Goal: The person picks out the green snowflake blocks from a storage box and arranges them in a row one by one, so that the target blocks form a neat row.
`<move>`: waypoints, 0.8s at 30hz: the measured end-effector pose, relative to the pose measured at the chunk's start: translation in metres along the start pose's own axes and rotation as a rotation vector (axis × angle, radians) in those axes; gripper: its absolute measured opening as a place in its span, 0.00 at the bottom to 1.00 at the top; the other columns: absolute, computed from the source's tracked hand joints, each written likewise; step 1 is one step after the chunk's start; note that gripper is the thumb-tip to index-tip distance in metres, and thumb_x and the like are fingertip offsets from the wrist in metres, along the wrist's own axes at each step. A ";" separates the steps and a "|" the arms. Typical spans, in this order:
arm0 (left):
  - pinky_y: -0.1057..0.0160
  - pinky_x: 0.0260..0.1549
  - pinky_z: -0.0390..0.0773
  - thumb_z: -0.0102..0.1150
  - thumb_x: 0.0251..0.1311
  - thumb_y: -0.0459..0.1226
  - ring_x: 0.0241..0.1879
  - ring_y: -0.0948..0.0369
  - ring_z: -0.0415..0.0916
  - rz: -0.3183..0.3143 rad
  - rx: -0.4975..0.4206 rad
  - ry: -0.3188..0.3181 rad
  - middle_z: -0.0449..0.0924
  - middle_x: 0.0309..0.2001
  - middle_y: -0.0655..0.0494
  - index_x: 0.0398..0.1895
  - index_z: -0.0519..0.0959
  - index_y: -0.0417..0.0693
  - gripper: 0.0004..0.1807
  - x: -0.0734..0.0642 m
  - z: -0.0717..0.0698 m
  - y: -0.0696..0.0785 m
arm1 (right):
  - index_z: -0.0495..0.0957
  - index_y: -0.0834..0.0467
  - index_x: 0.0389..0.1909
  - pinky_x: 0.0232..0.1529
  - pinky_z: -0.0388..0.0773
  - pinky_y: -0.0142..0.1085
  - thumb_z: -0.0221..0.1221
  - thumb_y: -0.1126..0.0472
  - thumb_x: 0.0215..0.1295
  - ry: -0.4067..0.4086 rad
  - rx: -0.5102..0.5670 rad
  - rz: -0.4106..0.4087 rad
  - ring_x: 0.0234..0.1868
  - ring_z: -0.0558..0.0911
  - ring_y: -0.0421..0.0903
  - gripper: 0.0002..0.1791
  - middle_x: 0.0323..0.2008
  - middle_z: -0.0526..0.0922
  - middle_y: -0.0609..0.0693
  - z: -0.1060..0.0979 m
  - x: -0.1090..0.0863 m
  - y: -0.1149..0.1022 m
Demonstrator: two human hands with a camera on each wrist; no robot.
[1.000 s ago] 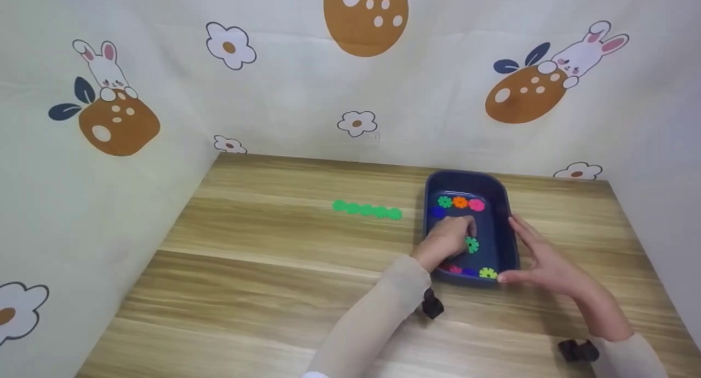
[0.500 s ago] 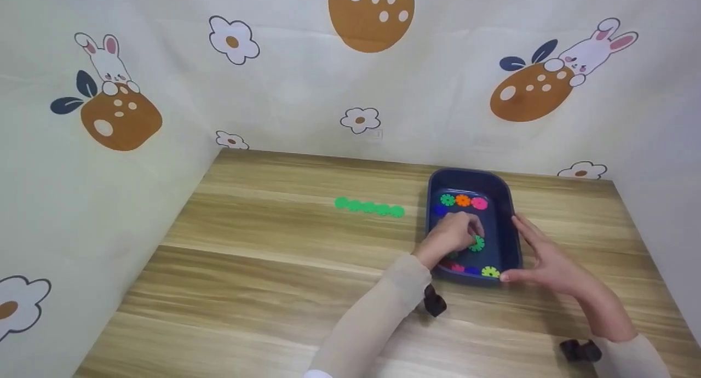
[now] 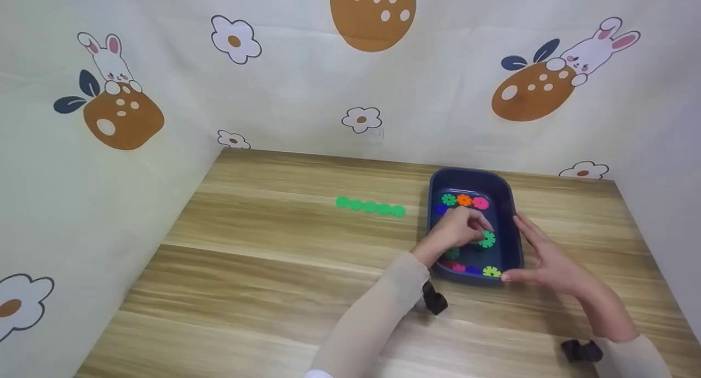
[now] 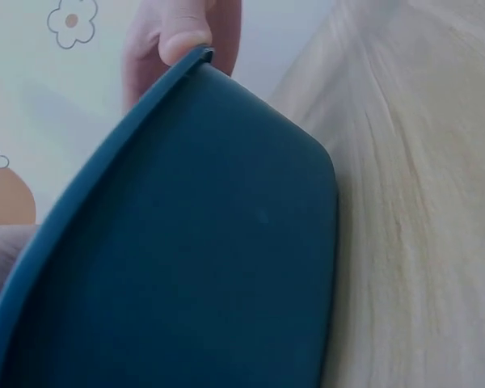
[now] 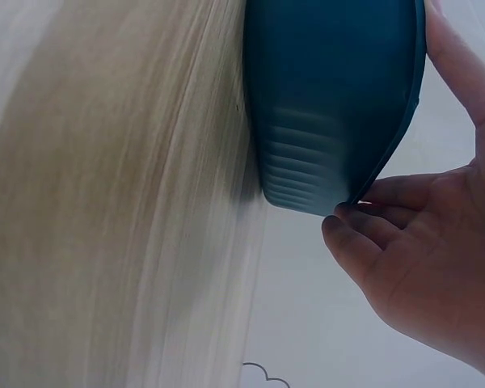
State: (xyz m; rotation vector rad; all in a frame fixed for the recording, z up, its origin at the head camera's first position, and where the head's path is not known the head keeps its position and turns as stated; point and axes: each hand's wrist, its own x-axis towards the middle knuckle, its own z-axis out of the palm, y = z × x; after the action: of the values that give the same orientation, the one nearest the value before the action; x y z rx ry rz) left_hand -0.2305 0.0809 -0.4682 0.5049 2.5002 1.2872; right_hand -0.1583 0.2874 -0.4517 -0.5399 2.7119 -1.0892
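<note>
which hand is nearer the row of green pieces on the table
Left. The left hand reaches into the tray, right of the green row; the right hand touches the tray's right side, farther off.

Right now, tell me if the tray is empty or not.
Not empty: an orange disc, a pink disc and others lie inside the tray.

A thin green disc (image 3: 487, 239), notched around its edge, is pinched in the left hand (image 3: 459, 227) within the tray's walls. The dark-blue tray (image 3: 472, 178), oblong and round-cornered, stands upright on the bench (image 3: 263, 213), gripped at its near right corner by the right hand (image 3: 550, 263).
</note>
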 end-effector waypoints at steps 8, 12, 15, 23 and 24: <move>0.77 0.30 0.78 0.67 0.58 0.29 0.27 0.73 0.76 0.050 -0.193 0.032 0.88 0.35 0.57 0.40 0.88 0.46 0.08 -0.002 -0.004 0.002 | 0.46 0.68 0.77 0.64 0.51 0.75 0.77 0.55 0.46 0.007 -0.020 -0.008 0.73 0.49 0.78 0.64 0.76 0.43 0.74 -0.001 0.000 -0.001; 0.76 0.31 0.79 0.67 0.58 0.28 0.28 0.73 0.77 0.062 -0.230 0.030 0.88 0.38 0.55 0.41 0.88 0.45 0.09 -0.004 -0.009 0.002 | 0.46 0.68 0.77 0.64 0.51 0.75 0.77 0.54 0.46 0.007 -0.028 0.000 0.73 0.49 0.78 0.65 0.76 0.44 0.75 0.000 -0.001 -0.001; 0.76 0.31 0.79 0.66 0.58 0.27 0.29 0.72 0.77 0.085 -0.243 0.037 0.88 0.39 0.52 0.43 0.87 0.44 0.11 -0.006 -0.018 0.003 | 0.46 0.68 0.77 0.65 0.51 0.75 0.77 0.54 0.45 0.009 -0.024 -0.001 0.73 0.49 0.78 0.65 0.76 0.44 0.75 0.000 -0.001 -0.002; 0.74 0.36 0.81 0.62 0.58 0.25 0.33 0.69 0.77 0.114 -0.293 0.088 0.86 0.41 0.48 0.45 0.86 0.42 0.12 -0.011 -0.058 -0.003 | 0.46 0.68 0.77 0.65 0.51 0.75 0.77 0.54 0.45 0.015 -0.020 -0.012 0.73 0.49 0.78 0.64 0.76 0.45 0.74 0.000 0.000 0.000; 0.73 0.37 0.82 0.62 0.59 0.25 0.34 0.69 0.77 0.106 -0.295 0.101 0.85 0.41 0.48 0.45 0.86 0.42 0.13 -0.012 -0.063 -0.005 | 0.46 0.68 0.77 0.65 0.51 0.75 0.77 0.53 0.46 0.013 -0.019 -0.010 0.74 0.49 0.77 0.65 0.76 0.45 0.73 0.000 0.000 0.000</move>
State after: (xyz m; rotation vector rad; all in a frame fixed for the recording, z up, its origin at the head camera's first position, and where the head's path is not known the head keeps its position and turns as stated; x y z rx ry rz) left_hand -0.2460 0.0271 -0.4360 0.5181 2.3279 1.7268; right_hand -0.1581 0.2874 -0.4521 -0.5516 2.7361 -1.0734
